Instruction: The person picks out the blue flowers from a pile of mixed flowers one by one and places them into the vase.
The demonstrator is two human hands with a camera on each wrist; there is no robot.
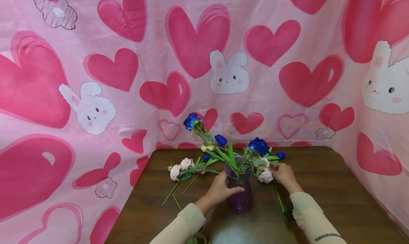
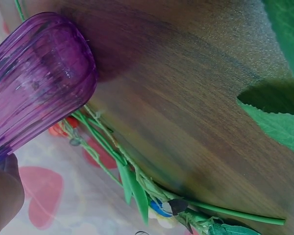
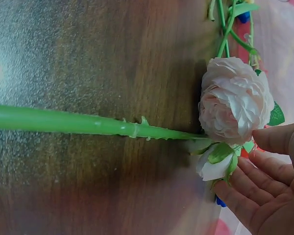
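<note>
- The left hand (image 1: pixel 220 191) grips the translucent purple ribbed vase (image 1: pixel 239 196), its thumb across the near side and its other fingers mostly hidden behind it.
- The vase stands upright near the middle of the dark brown wood-grain surface (image 1: pixel 322 187), between the two hands.
- The right hand (image 1: pixel 285 176), to the right of the vase, has its fingers bent close together around a pale pink ruffled bloom (image 3: pixel 235 103) and the white bud (image 3: pixel 216 164) beside it; the right wrist view shows the thumb touching the petals.
- From that bloom a thin green stem (image 3: pixel 88 122) runs back toward the right wrist.
- Behind the vase, a large deep-blue rose (image 1: pixel 259 146) sits to the right and another blue rose (image 1: pixel 192 121) to the left.
- A blue tulip (image 1: pixel 221 140) and small yellow buds (image 1: pixel 206 148) lie near the rim; whether the long green leaves (image 1: pixel 232 157) there are inside the vase or behind it, I cannot tell.
- Two pale pink flowers (image 1: pixel 186 164) rest left of the vase.
- Pink cloth (image 1: pixel 191 102) printed with hearts and white rabbits hangs around the surface.
</note>
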